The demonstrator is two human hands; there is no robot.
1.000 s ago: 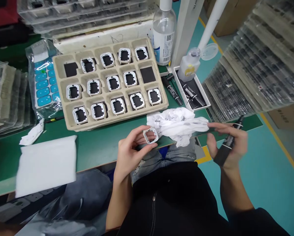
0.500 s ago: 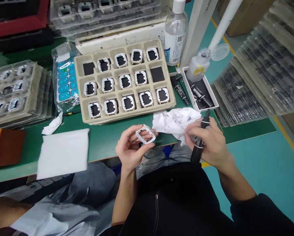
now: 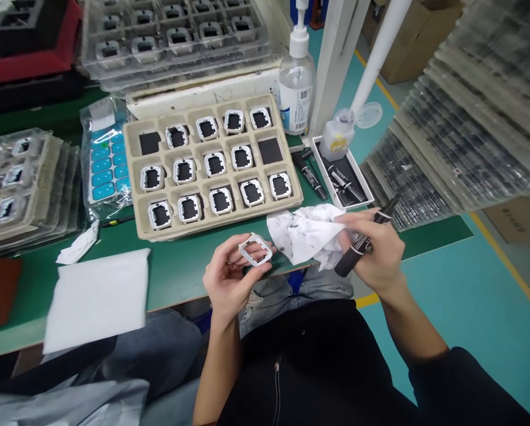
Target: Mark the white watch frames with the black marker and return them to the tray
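My left hand (image 3: 230, 277) is closed round the edge of a white square frame with rounded corners (image 3: 246, 253), like a watch case, its opening turned up towards me. My right hand (image 3: 378, 251) grips a black marker pen (image 3: 352, 255) slantwise across the palm. Its thumb and forefinger also pinch a crumpled white tissue (image 3: 303, 234) with dark smudges, which lies at the table's front edge. Behind the hands stands a beige compartment tray (image 3: 220, 223) holding several similar white frames over dark pads; two of its compartments hold no frame.
A white box (image 3: 367, 201) holds markers and a small flip-top bottle (image 3: 338, 139); more markers lie beside it. A pump bottle (image 3: 296, 94) stands behind. Stacked clear trays rise at back, left and right. A white foam sheet (image 3: 97, 299) and a bag of blue pieces (image 3: 107, 163) lie left.
The view has shifted, so the bench sits lower and further left. The marker has tipped flatter in my right hand, and the pinched tissue is spread out more. A neighbour's forearm has left the view.
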